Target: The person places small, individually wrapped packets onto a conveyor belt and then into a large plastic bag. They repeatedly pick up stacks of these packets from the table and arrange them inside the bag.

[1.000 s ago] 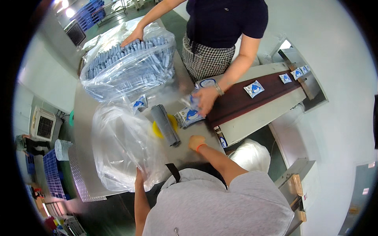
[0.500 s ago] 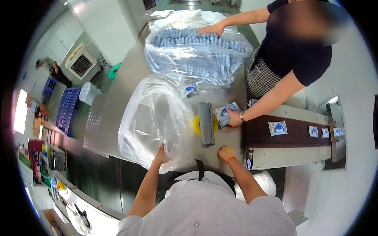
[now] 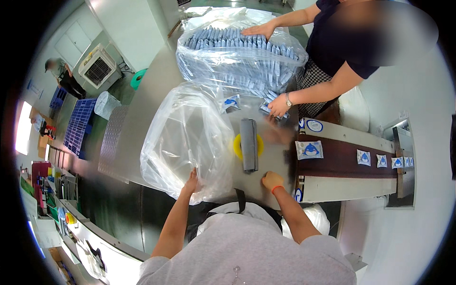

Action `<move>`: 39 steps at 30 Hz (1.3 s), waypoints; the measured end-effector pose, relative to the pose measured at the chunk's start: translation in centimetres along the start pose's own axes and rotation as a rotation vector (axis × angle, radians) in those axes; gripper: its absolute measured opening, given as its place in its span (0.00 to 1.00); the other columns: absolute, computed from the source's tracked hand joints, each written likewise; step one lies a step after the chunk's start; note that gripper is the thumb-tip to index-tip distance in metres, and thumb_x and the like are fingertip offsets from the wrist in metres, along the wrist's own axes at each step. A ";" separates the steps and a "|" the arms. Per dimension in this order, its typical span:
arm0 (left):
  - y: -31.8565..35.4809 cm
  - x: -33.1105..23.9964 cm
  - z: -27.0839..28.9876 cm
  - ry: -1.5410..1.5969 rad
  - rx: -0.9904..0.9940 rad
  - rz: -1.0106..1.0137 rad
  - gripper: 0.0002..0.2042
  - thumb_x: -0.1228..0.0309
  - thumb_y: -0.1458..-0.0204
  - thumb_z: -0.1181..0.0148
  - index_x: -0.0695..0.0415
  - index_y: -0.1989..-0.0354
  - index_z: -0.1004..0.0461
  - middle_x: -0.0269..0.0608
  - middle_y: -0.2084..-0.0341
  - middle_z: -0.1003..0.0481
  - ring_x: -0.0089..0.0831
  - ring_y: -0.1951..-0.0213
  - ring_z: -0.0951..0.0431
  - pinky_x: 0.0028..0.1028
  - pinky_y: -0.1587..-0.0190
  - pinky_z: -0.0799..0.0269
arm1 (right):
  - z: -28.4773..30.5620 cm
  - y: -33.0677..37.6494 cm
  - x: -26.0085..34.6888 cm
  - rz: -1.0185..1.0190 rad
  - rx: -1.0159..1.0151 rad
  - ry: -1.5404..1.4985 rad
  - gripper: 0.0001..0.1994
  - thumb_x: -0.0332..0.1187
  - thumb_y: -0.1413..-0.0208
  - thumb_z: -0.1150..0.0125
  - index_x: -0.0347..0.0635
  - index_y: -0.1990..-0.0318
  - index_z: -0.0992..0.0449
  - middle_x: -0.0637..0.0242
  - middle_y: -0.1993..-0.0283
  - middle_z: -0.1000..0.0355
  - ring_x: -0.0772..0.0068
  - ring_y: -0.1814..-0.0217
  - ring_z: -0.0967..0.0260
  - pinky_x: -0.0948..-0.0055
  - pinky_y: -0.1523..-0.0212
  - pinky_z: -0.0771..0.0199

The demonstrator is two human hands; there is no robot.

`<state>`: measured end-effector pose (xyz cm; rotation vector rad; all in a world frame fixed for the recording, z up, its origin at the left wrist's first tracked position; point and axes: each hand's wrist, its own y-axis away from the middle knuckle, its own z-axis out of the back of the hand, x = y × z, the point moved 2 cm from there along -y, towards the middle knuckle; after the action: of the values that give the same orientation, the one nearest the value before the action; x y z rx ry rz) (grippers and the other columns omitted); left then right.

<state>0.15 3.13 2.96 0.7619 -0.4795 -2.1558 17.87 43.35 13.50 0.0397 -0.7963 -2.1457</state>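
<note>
A large clear plastic bag [image 3: 190, 137] stands with its mouth spread on the metal table. My left hand [image 3: 191, 183] holds its near rim, the fingers partly behind the film. My right hand [image 3: 273, 180] rests as a closed fist on the table's near edge, with nothing visible in it. Just beyond that fist, a folded grey bundle [image 3: 249, 145] lies across a yellow ring [image 3: 236, 146]. One blue-and-white packet [image 3: 231, 103] lies beside the bag. A co-worker's hand [image 3: 279, 104] grips several packets, and their other hand [image 3: 260, 30] presses on the rows in a filled clear bag [image 3: 228, 71].
At the right, a dark conveyor belt [image 3: 332, 156] carries spaced packets [image 3: 309, 150] up to the table's edge. The co-worker stands at the table's far right. Further left are an air cooler [image 3: 99, 67], a blue pallet [image 3: 80, 126] and another person [image 3: 64, 76].
The co-worker's hand with packets has moved away from me, toward the filled bag. Packets on the belt have shifted left toward the table. My hands have hardly moved.
</note>
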 end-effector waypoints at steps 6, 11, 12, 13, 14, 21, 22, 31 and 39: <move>-0.2 3.4 -1.7 0.092 -0.114 -0.019 0.48 0.50 0.55 0.35 0.63 0.30 0.52 0.63 0.29 0.67 0.64 0.30 0.60 0.44 0.30 0.53 | -0.2 -0.1 0.7 0.046 0.004 -0.015 0.16 0.39 0.51 0.47 0.38 0.63 0.19 0.48 0.60 0.22 0.47 0.56 0.24 0.54 0.55 0.25; -1.4 -0.9 0.0 -0.014 -0.037 -0.181 0.43 0.50 0.56 0.35 0.66 0.35 0.42 0.66 0.30 0.63 0.62 0.29 0.61 0.47 0.29 0.59 | -1.1 -0.6 -1.7 -0.059 -0.005 -0.004 0.16 0.39 0.50 0.46 0.39 0.62 0.18 0.49 0.58 0.22 0.49 0.54 0.23 0.55 0.55 0.24; -0.6 1.0 -0.5 0.035 -0.115 -0.181 0.43 0.51 0.56 0.35 0.66 0.36 0.41 0.67 0.30 0.62 0.62 0.29 0.62 0.47 0.28 0.61 | -0.8 -0.5 -0.4 -0.037 0.002 -0.005 0.16 0.39 0.49 0.46 0.39 0.62 0.18 0.49 0.59 0.22 0.48 0.54 0.23 0.55 0.55 0.24; -0.3 1.6 -0.7 0.089 -0.187 -0.195 0.42 0.51 0.56 0.35 0.66 0.37 0.41 0.68 0.31 0.61 0.62 0.29 0.62 0.47 0.28 0.62 | -0.1 0.0 0.3 -0.032 0.006 0.000 0.16 0.39 0.49 0.46 0.39 0.62 0.18 0.49 0.59 0.22 0.48 0.54 0.23 0.55 0.54 0.24; -0.2 2.2 -1.2 0.152 -0.181 -0.181 0.42 0.51 0.56 0.35 0.66 0.37 0.40 0.69 0.31 0.60 0.62 0.29 0.63 0.47 0.28 0.62 | 0.2 0.2 0.8 -0.028 0.011 0.005 0.16 0.39 0.49 0.46 0.39 0.62 0.18 0.49 0.59 0.22 0.48 0.54 0.23 0.56 0.54 0.24; -0.8 1.1 -1.5 0.522 -0.125 -0.207 0.43 0.54 0.58 0.35 0.66 0.35 0.43 0.67 0.31 0.59 0.62 0.29 0.63 0.47 0.28 0.63 | 0.4 0.0 0.1 0.001 -0.003 0.037 0.17 0.40 0.48 0.46 0.39 0.61 0.18 0.49 0.57 0.22 0.48 0.54 0.23 0.57 0.54 0.24; -0.5 -0.8 -0.5 0.167 -0.126 -0.247 0.43 0.55 0.58 0.35 0.65 0.34 0.44 0.67 0.31 0.59 0.62 0.29 0.63 0.47 0.28 0.63 | 0.4 0.1 -0.7 -0.035 0.010 0.040 0.17 0.40 0.48 0.47 0.39 0.60 0.18 0.49 0.56 0.22 0.49 0.53 0.23 0.57 0.54 0.24; 1.9 -2.0 2.0 0.153 -0.086 -0.231 0.46 0.52 0.55 0.38 0.65 0.32 0.51 0.66 0.31 0.57 0.62 0.29 0.65 0.50 0.29 0.66 | -0.4 -0.5 0.0 -0.062 0.040 0.036 0.16 0.38 0.47 0.47 0.41 0.58 0.18 0.51 0.55 0.22 0.49 0.51 0.24 0.57 0.53 0.24; 1.0 0.9 0.1 -0.116 -0.103 -0.246 0.43 0.53 0.53 0.40 0.66 0.33 0.48 0.68 0.32 0.54 0.63 0.30 0.60 0.52 0.29 0.66 | -0.7 0.1 0.3 -0.039 -0.031 -0.029 0.18 0.41 0.50 0.44 0.39 0.58 0.21 0.49 0.59 0.22 0.47 0.55 0.24 0.55 0.54 0.25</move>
<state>0.17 1.77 3.24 0.6699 -0.3450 -2.4433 17.98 42.75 13.10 0.0077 -0.7850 -2.1996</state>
